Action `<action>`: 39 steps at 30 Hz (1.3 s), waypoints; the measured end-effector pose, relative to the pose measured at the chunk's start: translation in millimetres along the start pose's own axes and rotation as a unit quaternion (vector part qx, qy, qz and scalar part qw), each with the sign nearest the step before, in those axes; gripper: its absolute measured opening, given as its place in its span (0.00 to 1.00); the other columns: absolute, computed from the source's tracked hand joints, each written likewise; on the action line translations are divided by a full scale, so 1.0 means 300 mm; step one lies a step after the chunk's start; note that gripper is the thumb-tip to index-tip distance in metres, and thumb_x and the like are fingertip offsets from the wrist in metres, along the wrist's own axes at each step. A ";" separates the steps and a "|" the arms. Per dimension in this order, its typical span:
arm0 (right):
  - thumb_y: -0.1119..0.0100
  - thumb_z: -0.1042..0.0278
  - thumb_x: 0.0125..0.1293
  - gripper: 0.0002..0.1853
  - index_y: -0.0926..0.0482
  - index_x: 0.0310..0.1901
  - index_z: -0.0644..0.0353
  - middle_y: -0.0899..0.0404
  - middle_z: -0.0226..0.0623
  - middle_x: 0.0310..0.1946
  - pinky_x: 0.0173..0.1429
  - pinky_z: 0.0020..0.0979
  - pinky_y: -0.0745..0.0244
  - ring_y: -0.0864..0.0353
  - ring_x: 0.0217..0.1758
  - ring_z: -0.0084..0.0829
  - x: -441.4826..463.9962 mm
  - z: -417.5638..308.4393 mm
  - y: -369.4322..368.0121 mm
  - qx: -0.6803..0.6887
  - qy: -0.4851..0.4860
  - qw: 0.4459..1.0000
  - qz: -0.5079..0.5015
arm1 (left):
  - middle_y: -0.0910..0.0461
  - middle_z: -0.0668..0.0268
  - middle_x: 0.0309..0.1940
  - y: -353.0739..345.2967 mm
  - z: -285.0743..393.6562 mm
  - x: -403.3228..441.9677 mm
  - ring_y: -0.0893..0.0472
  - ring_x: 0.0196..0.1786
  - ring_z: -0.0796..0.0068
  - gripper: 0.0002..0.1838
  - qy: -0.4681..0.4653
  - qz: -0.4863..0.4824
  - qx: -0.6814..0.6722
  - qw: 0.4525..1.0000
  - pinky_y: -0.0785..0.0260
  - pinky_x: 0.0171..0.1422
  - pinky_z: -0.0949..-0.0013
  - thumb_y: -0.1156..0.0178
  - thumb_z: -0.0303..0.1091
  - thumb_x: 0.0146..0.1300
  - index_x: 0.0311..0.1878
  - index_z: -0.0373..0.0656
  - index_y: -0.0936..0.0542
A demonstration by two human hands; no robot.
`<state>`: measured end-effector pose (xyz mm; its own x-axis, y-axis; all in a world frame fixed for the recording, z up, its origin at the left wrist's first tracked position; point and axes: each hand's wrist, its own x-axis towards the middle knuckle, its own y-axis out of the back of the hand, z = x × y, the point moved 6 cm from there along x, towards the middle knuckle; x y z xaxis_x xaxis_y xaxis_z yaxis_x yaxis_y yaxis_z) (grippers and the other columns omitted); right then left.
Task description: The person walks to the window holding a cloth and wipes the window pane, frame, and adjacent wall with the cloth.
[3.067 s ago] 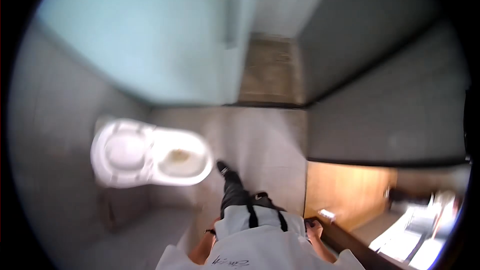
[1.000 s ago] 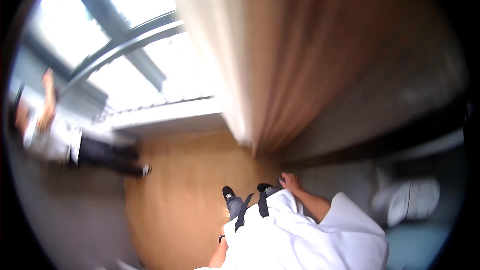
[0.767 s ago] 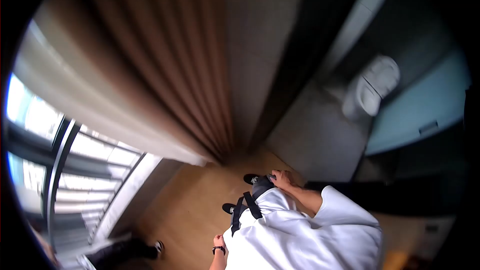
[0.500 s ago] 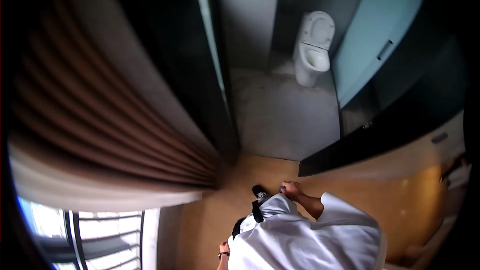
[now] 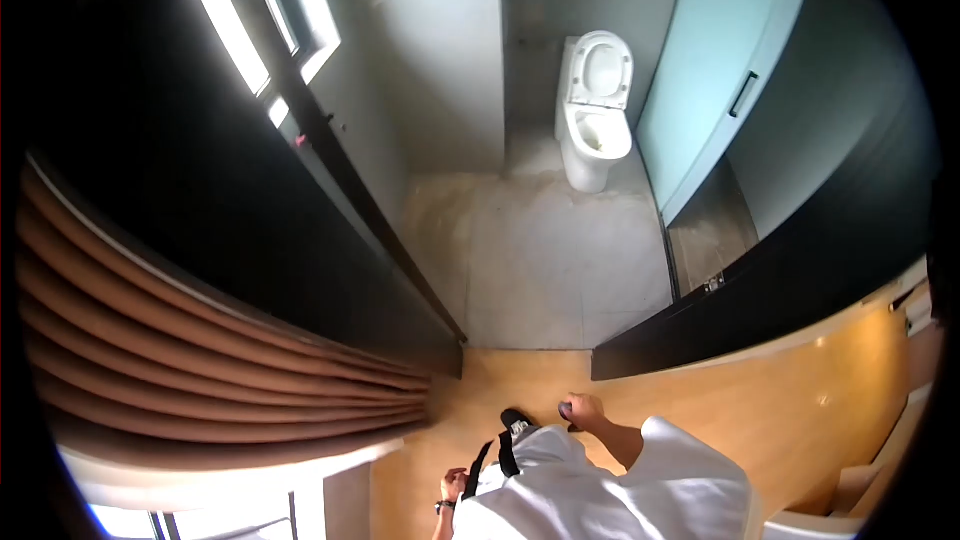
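Observation:
My right hand (image 5: pixel 585 410) is closed around a small dark object (image 5: pixel 566 410) with a rounded end; most of it is hidden by the fingers. It hangs in front of my white shirt (image 5: pixel 640 480), over the wooden floor. At my left side hangs my left hand (image 5: pixel 454 485), fingers loosely bent and apart, holding nothing that I can see. A dark band (image 5: pixel 445 506) circles that wrist. Black straps (image 5: pixel 507 455) dangle between the hands, and one black shoe (image 5: pixel 516 421) shows beneath them.
Ahead, a dark-framed doorway opens onto a grey tiled floor (image 5: pixel 525 260). A white toilet (image 5: pixel 597 135) with raised lid stands at the back, beside a pale blue sliding door (image 5: pixel 725 80). Brown curtains (image 5: pixel 220 370) hang on the left. A dark panel (image 5: pixel 780 250) borders the right.
My view has shifted and brightened, bringing the bathroom's left wall and window into sight. My right hand still grips the dark object. My left hand's fingers show more.

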<state>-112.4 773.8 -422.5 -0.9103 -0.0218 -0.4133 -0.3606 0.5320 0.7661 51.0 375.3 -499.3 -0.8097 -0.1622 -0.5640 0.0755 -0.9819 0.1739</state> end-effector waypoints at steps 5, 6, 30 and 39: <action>0.35 0.55 0.59 0.12 0.19 0.32 0.55 0.17 0.43 0.28 0.36 0.44 0.23 0.16 0.31 0.45 0.123 -0.127 -0.024 -0.050 0.124 0.989 0.069 | 0.14 0.52 0.33 0.049 -0.128 -0.063 0.14 0.32 0.65 0.13 0.131 0.066 -0.129 0.981 0.20 0.35 0.66 0.47 0.28 0.67 0.52 0.33 0.22; 0.35 0.55 0.59 0.12 0.19 0.32 0.55 0.17 0.43 0.28 0.36 0.44 0.23 0.16 0.31 0.45 0.138 -0.186 -0.013 -0.056 0.138 0.987 0.059 | 0.14 0.53 0.34 0.054 -0.128 -0.083 0.14 0.31 0.66 0.14 0.125 0.051 -0.217 0.967 0.20 0.34 0.67 0.47 0.26 0.66 0.53 0.33 0.23; 0.28 0.70 0.61 0.25 0.26 0.58 0.60 0.20 0.31 0.46 0.49 0.26 0.25 0.22 0.45 0.21 -1.195 -1.947 -0.742 0.157 0.520 0.663 -0.516 | 0.21 0.67 0.43 1.134 0.397 -1.274 0.19 0.46 0.80 0.09 -0.310 0.438 -0.362 0.762 0.19 0.50 0.71 0.41 0.27 0.72 0.52 0.39 0.27; 0.45 0.79 0.66 0.24 0.41 0.58 0.48 0.24 0.38 0.37 0.25 0.30 0.25 0.24 0.21 0.30 -1.140 -2.445 -0.735 0.534 0.337 0.623 -0.462 | 0.22 0.64 0.53 1.577 0.706 -1.382 0.22 0.56 0.70 0.18 -0.394 0.419 -0.097 0.812 0.31 0.63 0.68 0.40 0.23 0.67 0.59 0.40 0.25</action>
<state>129.4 43.2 -89.1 -0.4217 -0.8958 0.1404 -0.7809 0.2801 -0.5583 299.3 -1.1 -12.2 -0.5423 -0.7434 0.3915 0.8208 -0.5684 0.0575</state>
